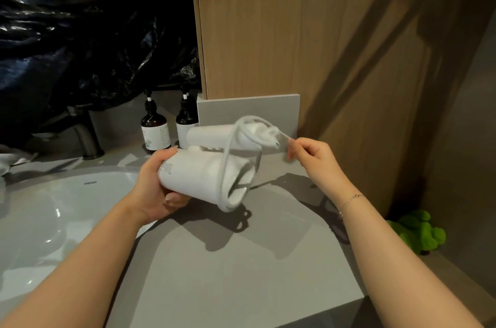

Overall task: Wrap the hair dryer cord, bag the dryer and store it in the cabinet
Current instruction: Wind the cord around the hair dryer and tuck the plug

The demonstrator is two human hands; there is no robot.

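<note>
A white hair dryer [198,174] is held above the grey counter [241,260], its barrel lying sideways and its folded handle [212,133] behind. My left hand [158,188] grips the barrel from the left. The white cord [228,150] loops around the barrel's right end and over the handle. My right hand [312,156] pinches the cord's blurred far end to the right of the dryer. No bag is in view.
A white sink [40,220] with a dark tap [83,134] lies at left. Two brown pump bottles [155,129] stand behind the dryer. Black plastic sheeting [80,19] covers the back left. A wooden cabinet wall [308,32] rises behind. A green plush toy [418,231] lies at right.
</note>
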